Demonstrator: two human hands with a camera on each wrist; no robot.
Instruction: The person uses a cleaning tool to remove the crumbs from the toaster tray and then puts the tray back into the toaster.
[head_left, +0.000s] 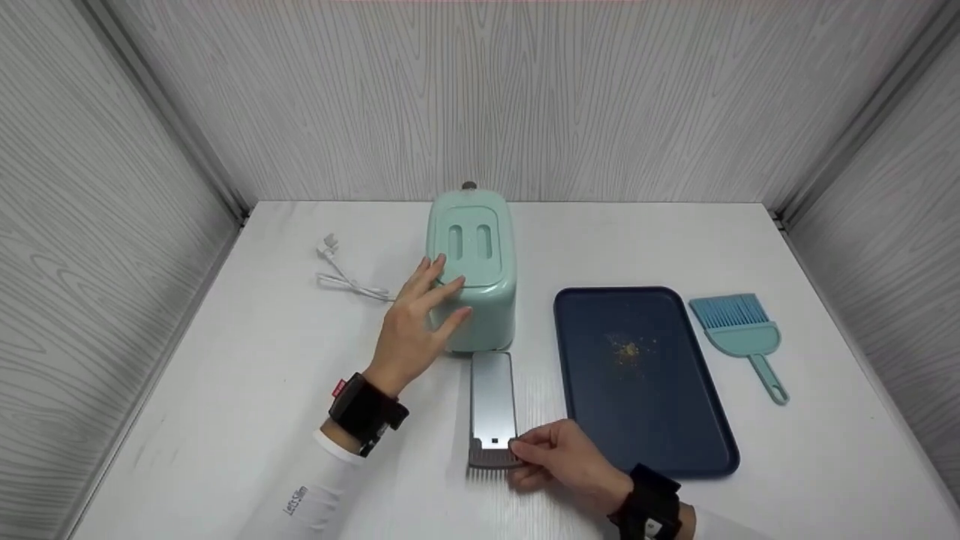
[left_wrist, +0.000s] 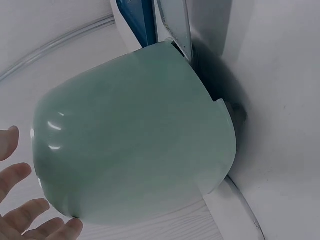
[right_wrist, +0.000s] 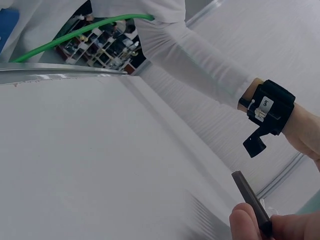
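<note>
A mint-green toaster (head_left: 480,319) with a lid on top stands at the middle of the table. My left hand (head_left: 411,330) has its fingers spread over the toaster's near left corner, fingertips right at the lid's edge. In the left wrist view its fingers (left_wrist: 25,215) show beside the toaster's rounded body (left_wrist: 130,135). A flat metal crumb tray (head_left: 493,397) with a dark grey slotted end reaches from the toaster's base toward me. My right hand (head_left: 562,457) pinches that grey end between thumb and fingers; the right wrist view shows the end (right_wrist: 250,200) edge-on.
A dark blue baking tray (head_left: 645,420) lies on the right, with yellowish crumbs (head_left: 628,350) on it. Beyond it lies a small teal brush with a dustpan (head_left: 742,337). The toaster's white cord and plug (head_left: 328,247) rest at the left. Grey wood-grain panels (head_left: 480,97) enclose the table.
</note>
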